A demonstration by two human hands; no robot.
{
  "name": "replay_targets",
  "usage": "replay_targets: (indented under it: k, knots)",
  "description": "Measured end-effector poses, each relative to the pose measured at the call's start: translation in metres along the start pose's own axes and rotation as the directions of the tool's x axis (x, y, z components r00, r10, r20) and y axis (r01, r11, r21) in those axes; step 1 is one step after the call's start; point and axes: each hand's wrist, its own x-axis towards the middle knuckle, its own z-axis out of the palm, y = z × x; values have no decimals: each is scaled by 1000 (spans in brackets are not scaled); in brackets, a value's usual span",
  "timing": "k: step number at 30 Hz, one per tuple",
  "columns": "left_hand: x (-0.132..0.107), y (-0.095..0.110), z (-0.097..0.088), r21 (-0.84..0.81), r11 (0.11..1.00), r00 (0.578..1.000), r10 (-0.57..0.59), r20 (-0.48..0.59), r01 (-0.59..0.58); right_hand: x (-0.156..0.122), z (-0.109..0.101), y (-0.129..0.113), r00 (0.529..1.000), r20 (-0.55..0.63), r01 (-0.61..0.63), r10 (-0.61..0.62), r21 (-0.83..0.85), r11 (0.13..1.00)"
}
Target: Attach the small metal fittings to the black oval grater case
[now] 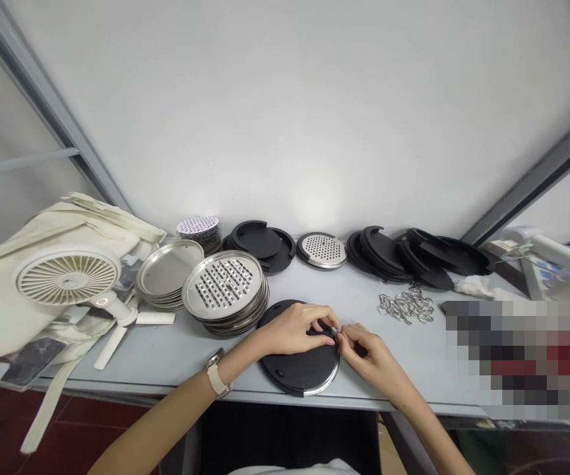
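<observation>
A round black disc with a metal rim lies flat near the table's front edge. My left hand rests on its top edge, fingers curled and pinching a small metal ring at the disc's right rim. My right hand meets it from the right, its fingers pinched on the same small ring. A watch sits on my left wrist.
Stacked perforated metal grater discs and plain metal discs lie left of the hands. Black rubber lids line the wall. Loose metal rings lie to the right. A white fan on a cloth bag stands at the left.
</observation>
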Motion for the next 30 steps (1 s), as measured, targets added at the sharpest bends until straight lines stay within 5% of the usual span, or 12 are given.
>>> replay_targets:
  k: [30]
  knots:
    - [0,0,0,39,999,1000,1,-25,0,1,-1,-3,1000,-19,6,-6,-10,1000]
